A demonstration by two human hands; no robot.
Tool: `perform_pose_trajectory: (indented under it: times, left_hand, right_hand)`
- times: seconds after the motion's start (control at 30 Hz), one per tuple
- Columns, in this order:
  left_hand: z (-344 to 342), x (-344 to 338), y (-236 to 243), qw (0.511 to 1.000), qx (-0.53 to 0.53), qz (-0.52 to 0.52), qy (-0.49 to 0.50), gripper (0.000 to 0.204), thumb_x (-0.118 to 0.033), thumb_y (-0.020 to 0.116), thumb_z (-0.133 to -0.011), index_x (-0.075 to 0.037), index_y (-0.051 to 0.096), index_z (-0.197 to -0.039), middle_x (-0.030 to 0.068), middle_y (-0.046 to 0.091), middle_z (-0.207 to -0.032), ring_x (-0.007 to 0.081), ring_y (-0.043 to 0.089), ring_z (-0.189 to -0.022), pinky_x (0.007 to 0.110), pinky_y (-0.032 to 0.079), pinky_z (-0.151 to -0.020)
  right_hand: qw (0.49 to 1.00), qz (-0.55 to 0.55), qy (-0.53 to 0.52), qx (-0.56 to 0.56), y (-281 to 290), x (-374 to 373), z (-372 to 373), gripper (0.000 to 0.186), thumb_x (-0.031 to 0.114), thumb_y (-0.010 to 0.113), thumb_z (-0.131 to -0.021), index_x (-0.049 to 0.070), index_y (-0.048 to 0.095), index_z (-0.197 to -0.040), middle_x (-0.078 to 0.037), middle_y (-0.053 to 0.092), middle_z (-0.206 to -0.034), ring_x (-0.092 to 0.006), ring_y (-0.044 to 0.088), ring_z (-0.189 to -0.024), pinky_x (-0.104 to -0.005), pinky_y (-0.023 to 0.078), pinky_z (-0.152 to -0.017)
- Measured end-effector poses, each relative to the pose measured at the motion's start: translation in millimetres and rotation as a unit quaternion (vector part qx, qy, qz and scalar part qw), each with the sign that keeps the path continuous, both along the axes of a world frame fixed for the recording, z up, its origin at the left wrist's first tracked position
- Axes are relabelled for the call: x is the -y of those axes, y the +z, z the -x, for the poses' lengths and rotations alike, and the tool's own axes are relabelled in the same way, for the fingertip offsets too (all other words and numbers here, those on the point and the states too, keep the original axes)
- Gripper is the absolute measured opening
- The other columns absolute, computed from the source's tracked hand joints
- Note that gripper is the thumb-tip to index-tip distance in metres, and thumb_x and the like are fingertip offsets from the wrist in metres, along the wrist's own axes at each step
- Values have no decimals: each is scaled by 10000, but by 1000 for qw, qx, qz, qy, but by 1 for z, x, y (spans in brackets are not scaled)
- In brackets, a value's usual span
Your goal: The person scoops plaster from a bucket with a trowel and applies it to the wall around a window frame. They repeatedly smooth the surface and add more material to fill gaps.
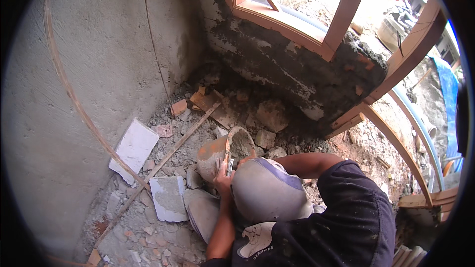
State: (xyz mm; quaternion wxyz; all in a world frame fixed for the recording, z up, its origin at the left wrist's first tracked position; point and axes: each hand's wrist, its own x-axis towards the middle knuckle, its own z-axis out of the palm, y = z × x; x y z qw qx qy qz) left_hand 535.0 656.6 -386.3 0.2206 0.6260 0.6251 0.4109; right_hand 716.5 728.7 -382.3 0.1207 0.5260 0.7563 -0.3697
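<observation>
Neither of my hands is in view. Close in front, another person in a black shirt and a pale cap bends over a mortar-caked bucket. The bucket looks tipped, its inside partly showing. That person's left hand is closed at the bucket's rim, beside a small shiny metal piece that I cannot make out. Their right arm reaches behind the cap toward the bucket's mouth; most of its hand is hidden. A grey rounded shape lies beside their left forearm.
White block pieces and a long wooden strip lie on rubble by the grey wall. Broken bricks fill the corner. Wooden frames stand above the low wall; a blue tarp hangs at right.
</observation>
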Motion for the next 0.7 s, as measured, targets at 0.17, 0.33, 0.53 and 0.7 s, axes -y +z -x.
perform_pose_trajectory:
  times: [0.17,0.33,0.53,0.7]
  left_hand:
    - [0,-1,18,996,65,68,-4,574,-184,701,-710,-20,644,-1257,246,630,-1248,388,640,-1118,453,514,-955]
    - [-8,-4,21,1000,16,-8,8,551,-188,658,-700,-30,663,-1227,257,675,-1124,415,676,-993,469,541,-864]
    - [10,-8,45,988,89,46,115,530,-201,631,-702,21,661,-1183,273,694,-998,434,683,-917,468,541,-815]
    - [57,0,49,972,168,46,158,476,-109,585,-721,96,631,-1148,212,688,-955,294,663,-859,388,509,-817]
  right_hand:
    - [998,-20,2,63,11,-7,1,402,209,682,-813,56,655,-1184,-211,695,-1085,-379,693,-974,-487,564,-813]
    - [1000,5,-7,-26,3,11,-2,381,213,680,-816,51,659,-1161,-213,694,-1077,-385,692,-962,-486,561,-808]
    - [956,102,-97,-257,-4,52,-38,358,219,677,-820,46,664,-1133,-215,693,-1069,-392,691,-948,-486,557,-802]
    - [942,77,-140,-294,9,54,-39,339,223,674,-823,41,669,-1109,-216,692,-1061,-398,690,-936,-485,554,-797]
